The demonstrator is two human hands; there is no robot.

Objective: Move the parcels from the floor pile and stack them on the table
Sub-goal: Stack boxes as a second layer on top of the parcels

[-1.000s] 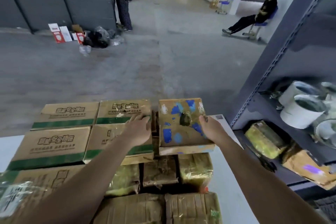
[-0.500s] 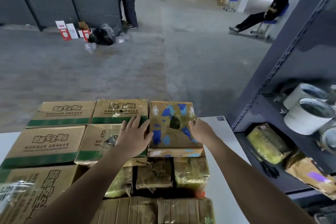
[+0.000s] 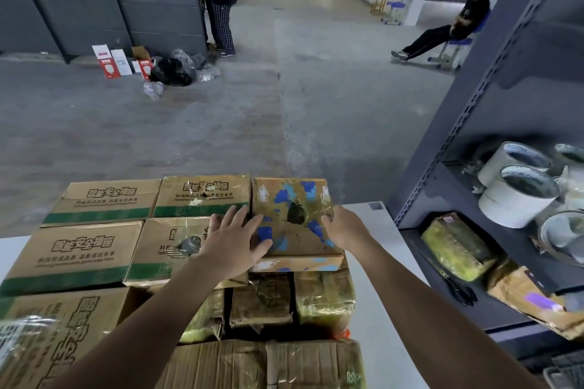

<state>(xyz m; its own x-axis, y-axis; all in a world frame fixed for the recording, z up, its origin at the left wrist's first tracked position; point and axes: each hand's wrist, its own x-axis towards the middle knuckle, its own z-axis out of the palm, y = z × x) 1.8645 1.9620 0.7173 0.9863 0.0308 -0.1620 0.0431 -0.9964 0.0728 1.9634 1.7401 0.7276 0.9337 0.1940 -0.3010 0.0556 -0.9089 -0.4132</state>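
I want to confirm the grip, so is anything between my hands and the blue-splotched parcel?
Nothing visible. The left hand lies flat on the blue-splotched parcel at its left edge, and the right hand holds its right edge.

Left grip (image 3: 232,243), right grip (image 3: 344,227) and both forearms (image 3: 151,309) are bare.

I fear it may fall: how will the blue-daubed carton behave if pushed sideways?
The blue-daubed carton probably stays stiff: its edges look square. Its glossy tape may let it slide. It rests on lumpy wrapped parcels, so it might rock.
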